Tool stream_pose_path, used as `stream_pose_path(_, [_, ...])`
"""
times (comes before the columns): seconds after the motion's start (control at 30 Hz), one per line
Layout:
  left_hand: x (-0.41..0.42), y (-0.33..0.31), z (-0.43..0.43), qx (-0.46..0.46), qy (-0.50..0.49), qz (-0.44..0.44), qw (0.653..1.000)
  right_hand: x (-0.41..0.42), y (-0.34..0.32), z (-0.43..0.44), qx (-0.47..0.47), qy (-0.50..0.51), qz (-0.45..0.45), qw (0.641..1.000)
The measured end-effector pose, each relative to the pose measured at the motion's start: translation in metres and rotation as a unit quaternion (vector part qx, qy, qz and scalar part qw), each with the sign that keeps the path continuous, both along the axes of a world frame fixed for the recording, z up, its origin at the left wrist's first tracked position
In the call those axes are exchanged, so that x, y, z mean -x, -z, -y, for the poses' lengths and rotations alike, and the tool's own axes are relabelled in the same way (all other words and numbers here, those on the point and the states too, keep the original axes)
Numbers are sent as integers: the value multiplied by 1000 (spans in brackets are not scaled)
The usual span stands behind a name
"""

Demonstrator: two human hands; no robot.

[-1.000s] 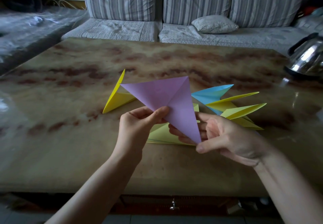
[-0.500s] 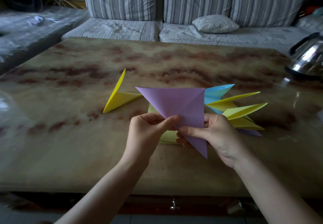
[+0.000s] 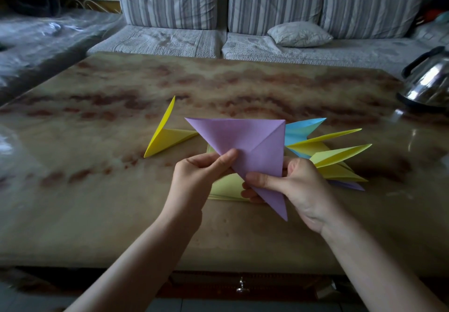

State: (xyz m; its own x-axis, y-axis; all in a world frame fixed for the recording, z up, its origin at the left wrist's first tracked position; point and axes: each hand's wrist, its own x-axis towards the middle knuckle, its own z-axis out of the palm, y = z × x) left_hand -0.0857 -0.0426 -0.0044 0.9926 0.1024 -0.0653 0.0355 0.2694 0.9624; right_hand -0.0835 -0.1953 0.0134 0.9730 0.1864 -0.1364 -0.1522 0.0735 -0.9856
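Note:
A purple folded paper (image 3: 245, 141), kite-shaped with a long point hanging down, is held above the marble-patterned table (image 3: 97, 190). My left hand (image 3: 201, 175) pinches its lower left edge between thumb and fingers. My right hand (image 3: 294, 185) pinches the lower right part, thumb on the front face and fingers behind. Under my hands lies a stack of pale yellow-green sheets (image 3: 226, 187), partly hidden.
A folded yellow piece (image 3: 167, 139) lies left of the purple paper. To the right sit a blue folded piece (image 3: 301, 129), yellow ones (image 3: 340, 156) and a purple one (image 3: 349, 185). A steel kettle (image 3: 430, 83) stands far right. A striped sofa (image 3: 267, 5) is behind the table.
The purple paper has been turned clockwise so its long point now hangs lower. My right thumb has come onto the front face; my left hand keeps its pinch.

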Motion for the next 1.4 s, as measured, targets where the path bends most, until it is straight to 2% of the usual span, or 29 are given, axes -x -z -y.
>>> stream_pose_path(0.13, [-8, -6, -9, 62, -36, -30, 997, 0, 1, 3, 7, -2, 2, 1000])
stream_pose_path(0.3, [-11, -11, -17, 49, -64, -17, 997, 4, -1, 4, 10, -20, -1, 1000])
stream_pose_path(0.7, [-24, -23, -53, 101, -150, 19, 983, 5, 2, 11, 30, -21, -7, 999])
stream_pose_path(0.9, [-21, -19, -45, 88, -122, -1, 989, 3, 2, 10, -8, 13, -8, 1000])
stream_pose_path(1.13, [-1, -5, 2, 25, 55, -64, 996, 0, 3, 2, -64, 54, -11, 996])
stream_pose_path(1.3, [-2, -1, 3, 24, -6, -29, 999, 2, 9, -3, -34, 40, -6, 999])
stream_pose_path(1.4, [-4, -3, -3, 14, -23, -14, 1000, -1, 10, 0, 24, 69, 54, 996])
